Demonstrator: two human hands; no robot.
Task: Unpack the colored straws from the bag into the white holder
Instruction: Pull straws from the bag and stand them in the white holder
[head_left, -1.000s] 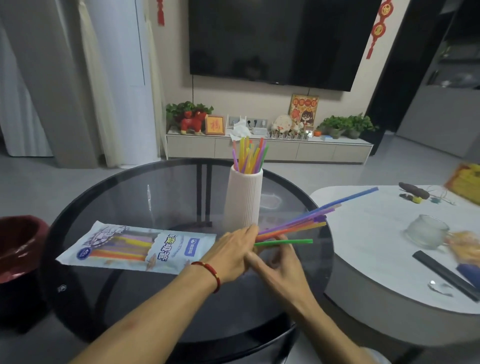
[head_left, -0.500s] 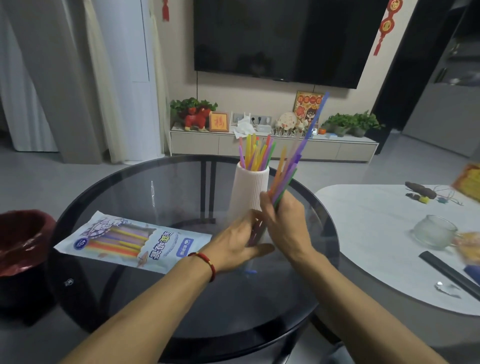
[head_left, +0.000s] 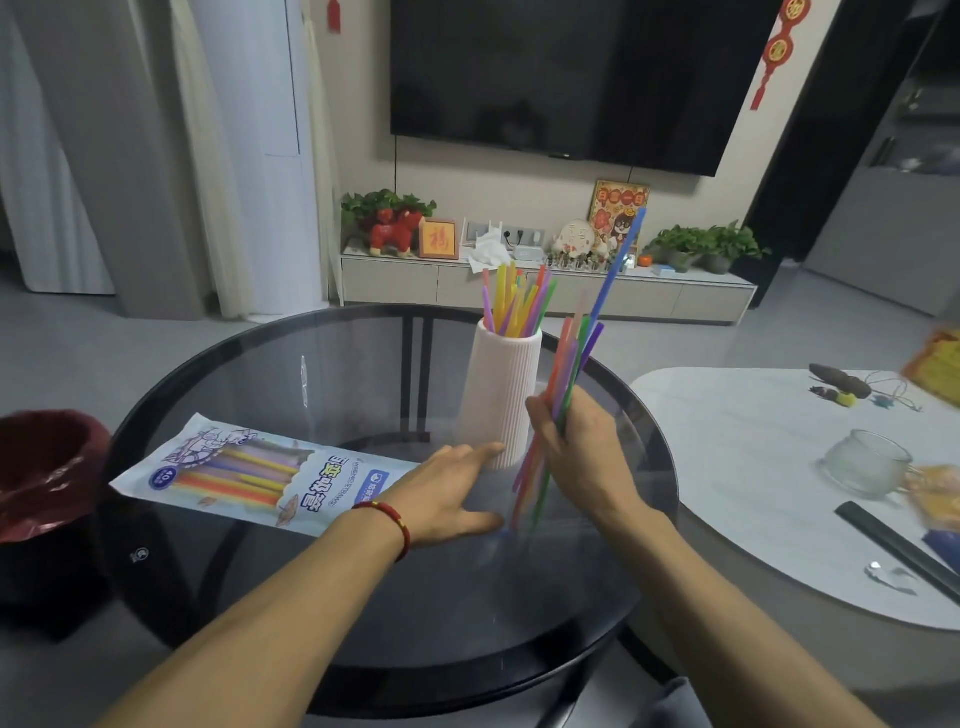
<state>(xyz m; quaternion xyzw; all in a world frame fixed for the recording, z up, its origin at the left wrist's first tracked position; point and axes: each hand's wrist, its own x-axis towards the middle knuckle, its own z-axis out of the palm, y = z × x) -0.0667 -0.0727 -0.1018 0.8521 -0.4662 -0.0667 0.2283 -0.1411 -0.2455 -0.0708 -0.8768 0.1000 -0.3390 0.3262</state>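
Note:
A ribbed white holder (head_left: 498, 395) stands on the round glass table (head_left: 332, 374) with several colored straws (head_left: 514, 304) sticking out of its top. My right hand (head_left: 576, 447) grips a bundle of colored straws (head_left: 574, 358) nearly upright, just right of the holder, lower ends resting on the glass. One blue straw rises well above the rest. My left hand (head_left: 449, 493) lies flat and open on the table, fingertips touching the holder's base. The straw bag (head_left: 260, 475) lies flat to the left with straws inside.
A dark red bin (head_left: 44, 467) stands left of the table. A white side table (head_left: 769, 467) on the right carries a glass cup (head_left: 865, 462), a dark flat bar (head_left: 893, 545) and small items. A TV cabinet with plants sits behind.
My right hand swung the straw bundle from lying sideways to nearly upright and set its ends on the glass. My left hand let go of the bundle and spread flat by the holder's base.

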